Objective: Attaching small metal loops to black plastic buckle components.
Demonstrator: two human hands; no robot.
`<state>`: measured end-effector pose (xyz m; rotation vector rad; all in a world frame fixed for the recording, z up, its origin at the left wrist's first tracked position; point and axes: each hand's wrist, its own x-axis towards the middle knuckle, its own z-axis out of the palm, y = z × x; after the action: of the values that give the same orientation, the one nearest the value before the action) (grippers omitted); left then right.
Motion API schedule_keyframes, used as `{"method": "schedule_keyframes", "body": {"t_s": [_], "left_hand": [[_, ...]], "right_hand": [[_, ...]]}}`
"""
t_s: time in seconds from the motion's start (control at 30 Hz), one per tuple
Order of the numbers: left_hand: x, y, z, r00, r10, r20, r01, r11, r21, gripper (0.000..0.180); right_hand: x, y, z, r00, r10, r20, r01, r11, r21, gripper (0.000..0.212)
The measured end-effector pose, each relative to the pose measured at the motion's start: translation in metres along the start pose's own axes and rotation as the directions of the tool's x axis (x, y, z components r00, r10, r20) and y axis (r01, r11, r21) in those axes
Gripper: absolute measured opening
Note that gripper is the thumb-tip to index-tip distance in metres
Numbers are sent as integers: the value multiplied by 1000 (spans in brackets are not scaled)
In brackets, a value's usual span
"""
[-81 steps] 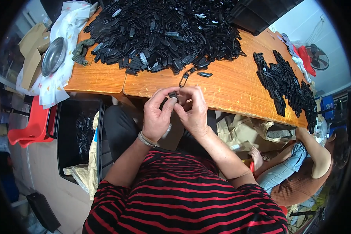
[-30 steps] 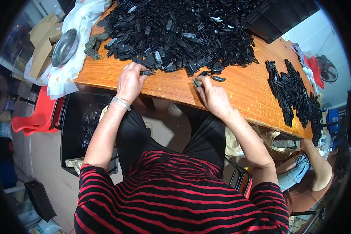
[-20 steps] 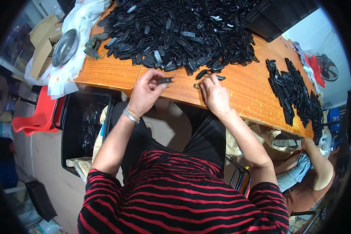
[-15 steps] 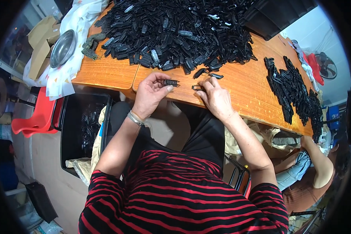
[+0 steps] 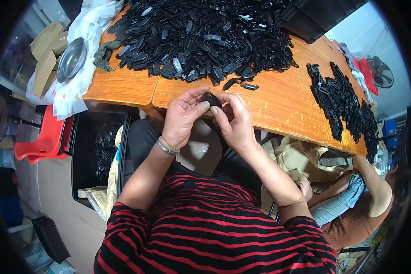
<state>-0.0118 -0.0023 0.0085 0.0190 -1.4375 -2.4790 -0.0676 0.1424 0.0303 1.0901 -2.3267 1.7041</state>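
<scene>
Both my hands meet just above the table's front edge, closed around a small black plastic part (image 5: 210, 99). My left hand (image 5: 181, 119), with a band at its wrist, pinches it from the left between thumb and fingers. From the right, my right hand (image 5: 237, 124) grips it, thumb in front and fingers behind. Fingers hide much of the part, so I cannot tell whether it is one piece or two put together. Beyond my hands, a black curved piece (image 5: 231, 83) and a shinier one (image 5: 250, 86) lie at the near edge of a large pile of black plastic parts (image 5: 201, 45).
The wooden table (image 5: 287, 109) also carries rows of black parts (image 5: 335, 100) at right and a black crate (image 5: 319, 18) behind. A metal bowl (image 5: 72, 59) rests at left. Below stand a black bin (image 5: 84, 155) and a red chair (image 5: 43, 137). Someone sits at right (image 5: 365, 205).
My hands, apart before with a black piece in each, have come together. The right hand moved left to meet the left one, and the pieces are now at one spot.
</scene>
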Motion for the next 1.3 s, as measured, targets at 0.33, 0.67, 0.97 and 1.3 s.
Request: {"method": "schedule_keyframes", "body": {"t_s": [0.33, 0.67, 0.97, 1.3], "left_hand": [[-10, -15, -2, 997, -27, -73, 23, 998, -57, 30], [-11, -3, 1, 997, 70, -27, -68, 996, 64, 37], [-26, -15, 18, 984, 107, -143, -87, 986, 140, 21], [-18, -12, 17, 1000, -30, 8, 30, 999, 28, 24]], "right_hand": [[-7, -5, -1, 992, 118, -34, -112, 985, 131, 21], [-2, -10, -7, 997, -83, 7, 83, 992, -100, 22], [-21, 2, 16, 997, -2, -74, -8, 990, -142, 44], [-26, 11, 27, 1000, -1, 13, 2, 998, -61, 45]]}}
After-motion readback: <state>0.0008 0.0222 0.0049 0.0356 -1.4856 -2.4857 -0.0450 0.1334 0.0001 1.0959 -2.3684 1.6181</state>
